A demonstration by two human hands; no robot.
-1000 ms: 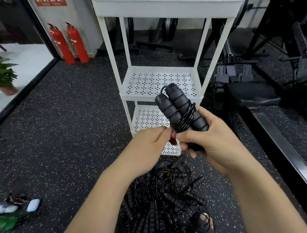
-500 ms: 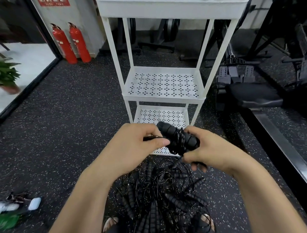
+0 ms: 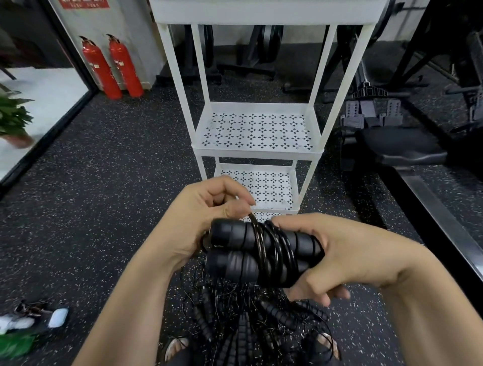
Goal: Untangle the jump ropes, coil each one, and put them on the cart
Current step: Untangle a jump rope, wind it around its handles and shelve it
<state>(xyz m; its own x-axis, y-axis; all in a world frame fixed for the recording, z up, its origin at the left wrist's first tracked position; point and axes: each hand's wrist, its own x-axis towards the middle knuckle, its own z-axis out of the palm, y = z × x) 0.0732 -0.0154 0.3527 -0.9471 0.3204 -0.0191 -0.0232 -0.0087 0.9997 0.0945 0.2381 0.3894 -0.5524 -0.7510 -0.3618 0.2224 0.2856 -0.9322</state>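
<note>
Black jump rope (image 3: 261,250) | left hand (image 3: 206,216), right hand (image 3: 345,258) grip | sign (image 3: 83,3) illegible

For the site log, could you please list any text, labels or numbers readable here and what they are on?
Red wall sign: white characters, cut off and blurred, unreadable.
Fire extinguishers: labels too small to read.
No text here can be read.

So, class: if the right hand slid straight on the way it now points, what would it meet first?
Most likely the left hand. The right hand grips the wrapped jump rope with its handles aimed at the left palm, which looks close to their ends, though depth is unclear.
</note>
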